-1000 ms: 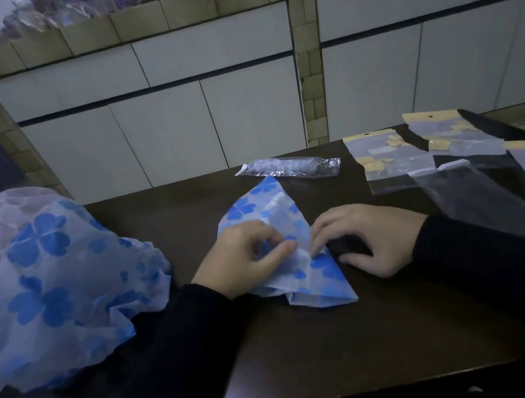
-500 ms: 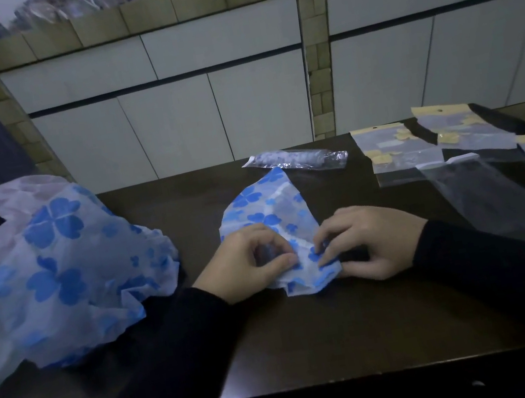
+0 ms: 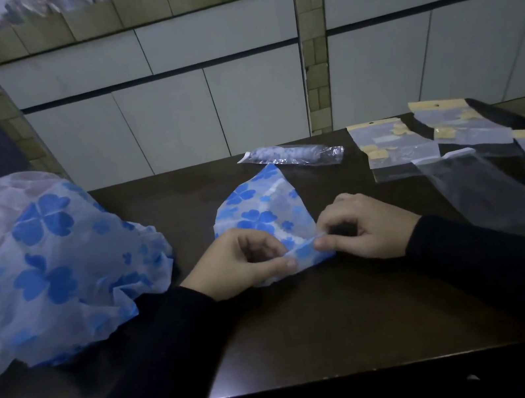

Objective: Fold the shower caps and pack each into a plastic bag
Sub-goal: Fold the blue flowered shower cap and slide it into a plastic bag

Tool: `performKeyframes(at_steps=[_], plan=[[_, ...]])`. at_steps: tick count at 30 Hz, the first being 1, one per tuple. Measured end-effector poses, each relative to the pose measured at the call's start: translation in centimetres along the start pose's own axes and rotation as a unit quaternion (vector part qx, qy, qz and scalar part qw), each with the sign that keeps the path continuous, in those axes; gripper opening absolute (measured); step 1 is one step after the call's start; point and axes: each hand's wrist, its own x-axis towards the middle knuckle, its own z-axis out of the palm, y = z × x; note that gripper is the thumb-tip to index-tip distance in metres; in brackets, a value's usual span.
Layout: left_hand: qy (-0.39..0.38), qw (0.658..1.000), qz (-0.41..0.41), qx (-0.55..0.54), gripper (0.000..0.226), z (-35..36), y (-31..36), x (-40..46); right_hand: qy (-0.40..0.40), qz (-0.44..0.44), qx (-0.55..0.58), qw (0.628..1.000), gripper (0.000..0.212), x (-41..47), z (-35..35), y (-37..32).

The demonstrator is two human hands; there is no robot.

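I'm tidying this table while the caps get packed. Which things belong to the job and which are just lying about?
Job:
- shower cap, pinched by left hand and right hand
- heap of unfolded caps
- empty clear bag
- rolled cap already bagged

Lying about:
- yellow-topped packets

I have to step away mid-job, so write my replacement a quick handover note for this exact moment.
Left hand and right hand both pinch the near edge of the shower cap, part-folded at table centre.
Done: one rolled cap in its bag at the far edge.
Left: finish this fold, bag it; empty bags lie right, unfolded caps heaped left.
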Motion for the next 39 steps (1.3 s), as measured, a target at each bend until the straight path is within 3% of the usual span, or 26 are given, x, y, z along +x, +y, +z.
performKeyframes(at_steps=[7,15,19,23,28,33,37,39], plan=[[-0.009,0.998,-0.026,0.059,0.019,0.0,0.3,0.1,-0.019,0.036,-0.014,0.999,0.038,0.8,-0.2,0.2],[0.039,0.983,0.057,0.172,0.013,0.2,-0.4,0.1,0.052,0.033,-0.074,0.995,0.033,0.4,0.3,-0.1],[0.034,0.970,0.091,0.225,0.010,0.0,-0.5,0.2,0.095,-0.035,-0.097,0.990,0.026,0.2,0.3,-0.2],[0.034,0.963,0.099,0.246,0.005,0.0,-0.3,0.1,0.053,-0.101,-0.145,0.983,0.035,0.2,0.3,0.0],[0.033,0.962,0.085,0.256,0.026,-0.2,-0.1,-0.1,0.009,-0.087,-0.163,0.983,0.054,-0.1,-0.3,0.0],[0.033,0.963,0.076,0.258,0.014,-0.5,-0.1,0.0,0.043,-0.089,-0.178,0.979,0.046,0.1,0.2,-0.1],[0.059,0.960,0.086,0.258,0.009,-0.8,-0.4,0.0,0.081,-0.008,-0.102,0.991,0.050,0.5,0.5,0.1],[0.073,0.958,0.075,0.265,0.012,-0.8,-0.4,0.1,0.097,0.025,-0.064,0.993,0.039,0.8,0.8,0.2]])
